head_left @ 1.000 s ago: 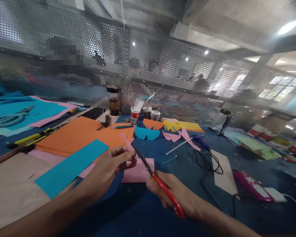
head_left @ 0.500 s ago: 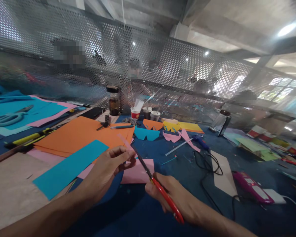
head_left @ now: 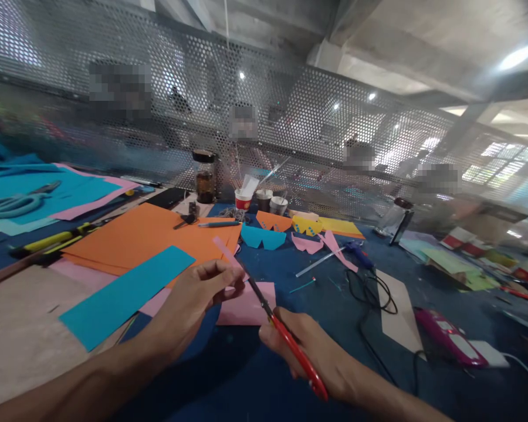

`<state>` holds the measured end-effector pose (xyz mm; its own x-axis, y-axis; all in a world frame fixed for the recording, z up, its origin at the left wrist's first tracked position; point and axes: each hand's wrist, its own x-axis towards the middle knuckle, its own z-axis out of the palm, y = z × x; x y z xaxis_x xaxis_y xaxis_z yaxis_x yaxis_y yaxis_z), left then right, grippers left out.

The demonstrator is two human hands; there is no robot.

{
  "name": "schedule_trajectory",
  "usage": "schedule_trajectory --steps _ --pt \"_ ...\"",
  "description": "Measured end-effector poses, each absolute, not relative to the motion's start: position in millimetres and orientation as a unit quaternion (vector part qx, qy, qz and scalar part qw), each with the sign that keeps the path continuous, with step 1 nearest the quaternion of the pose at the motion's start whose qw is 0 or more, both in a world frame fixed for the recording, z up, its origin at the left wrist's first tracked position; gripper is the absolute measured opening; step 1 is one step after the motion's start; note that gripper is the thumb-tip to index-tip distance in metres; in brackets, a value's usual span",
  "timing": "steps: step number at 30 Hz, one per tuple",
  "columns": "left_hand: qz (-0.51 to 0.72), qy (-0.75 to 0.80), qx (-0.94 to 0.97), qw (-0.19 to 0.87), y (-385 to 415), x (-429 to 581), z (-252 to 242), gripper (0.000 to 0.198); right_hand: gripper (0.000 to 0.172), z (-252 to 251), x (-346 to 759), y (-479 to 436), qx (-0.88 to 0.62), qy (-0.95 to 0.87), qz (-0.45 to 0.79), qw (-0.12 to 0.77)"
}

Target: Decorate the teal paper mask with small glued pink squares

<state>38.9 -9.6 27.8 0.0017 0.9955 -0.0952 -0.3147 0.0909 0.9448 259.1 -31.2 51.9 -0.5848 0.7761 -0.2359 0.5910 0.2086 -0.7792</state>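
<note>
While the left hand (head_left: 193,299) pinches a narrow pink paper strip (head_left: 223,249) between thumb and fingertips, the right hand (head_left: 321,354) is clenched round the handles of the red-handled scissors (head_left: 290,343). Their dark blades slant up to the strip's lower end, just above the pink sheet (head_left: 246,308) that lies flat on the blue desk (head_left: 325,293).

Set against the frame of half a second ago, both grasps are unchanged and the strip has the same tilt away from the person. Only the blade tips have drawn slightly down toward the pink sheet's top edge.

Left of the pink sheet lies a teal paper strip (head_left: 127,296), and behind that a stack of orange sheets (head_left: 149,234). Beyond the pink sheet sit a teal cut-out (head_left: 261,237), then paper cups (head_left: 243,200) and a dark-lidded jar (head_left: 203,176). A black cable (head_left: 374,293) loops to the right of the pink sheet, with a magenta tool (head_left: 449,337) farther right.
</note>
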Motion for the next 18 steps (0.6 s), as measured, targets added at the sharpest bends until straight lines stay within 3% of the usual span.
schedule_trajectory --steps 11,18 --pt "0.551 0.454 0.395 0.578 -8.8 36.7 27.4 0.026 0.043 49.1 259.6 -31.1 -0.445 -0.774 0.433 0.126" --pt "0.551 0.464 0.395 0.571 -7.9 35.8 29.3 0.025 0.047 46.9 263.1 -31.0 -0.434 -0.731 0.513 0.115"
